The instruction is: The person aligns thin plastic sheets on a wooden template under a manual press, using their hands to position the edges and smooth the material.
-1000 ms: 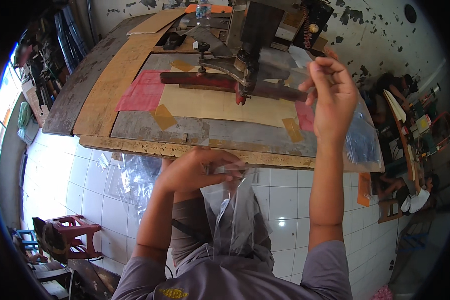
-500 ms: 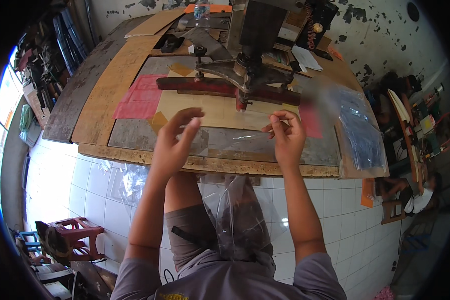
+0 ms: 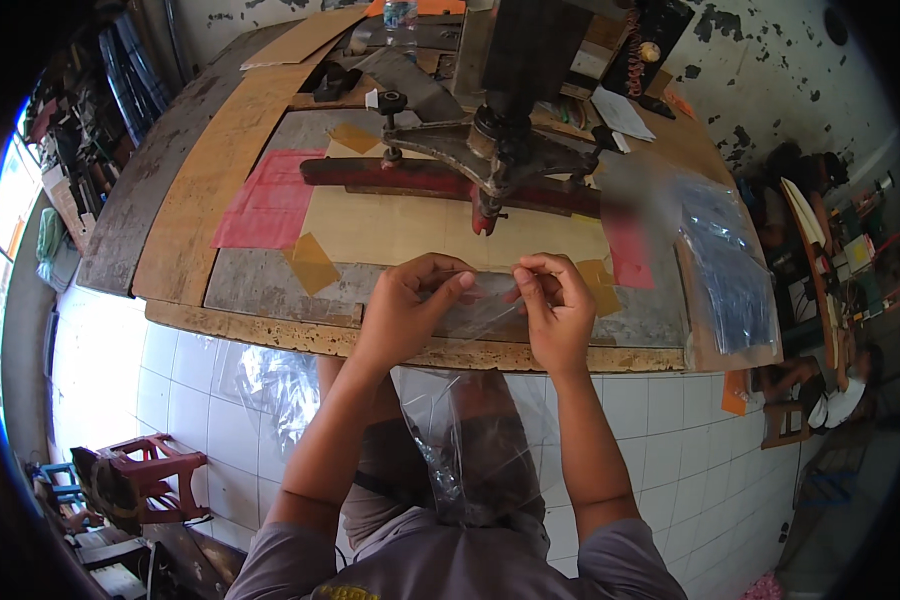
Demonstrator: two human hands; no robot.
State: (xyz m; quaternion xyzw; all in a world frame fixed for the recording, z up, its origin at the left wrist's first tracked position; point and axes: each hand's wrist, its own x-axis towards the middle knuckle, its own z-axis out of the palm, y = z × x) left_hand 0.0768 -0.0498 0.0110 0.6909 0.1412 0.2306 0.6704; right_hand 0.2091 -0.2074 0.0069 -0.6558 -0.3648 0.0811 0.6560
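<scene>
A thin piece of clear plastic film (image 3: 478, 308) is stretched between my two hands just in front of the pale sheet (image 3: 400, 228) on the worktable. My left hand (image 3: 410, 308) pinches its left end between thumb and fingers. At its upper right corner, my right hand (image 3: 557, 305) has thumb and forefinger closed on the film. Beyond both hands, the dark press with its long red bar (image 3: 420, 178) stands over the pale sheet, apart from the fingers. More clear plastic (image 3: 470, 440) lies across my lap.
Red patches (image 3: 267, 200) and tan tape squares (image 3: 311, 264) border the pale sheet. A stack of clear plastic sheets (image 3: 725, 270) lies on the table's right side. Crumpled plastic (image 3: 275, 385) hangs below the front edge. A red stool (image 3: 155, 475) stands at left; another person (image 3: 845, 395) sits far right.
My left hand has come right and down, and its fingers have closed on the film. My right hand has drawn slightly nearer to me, still pinching the film.
</scene>
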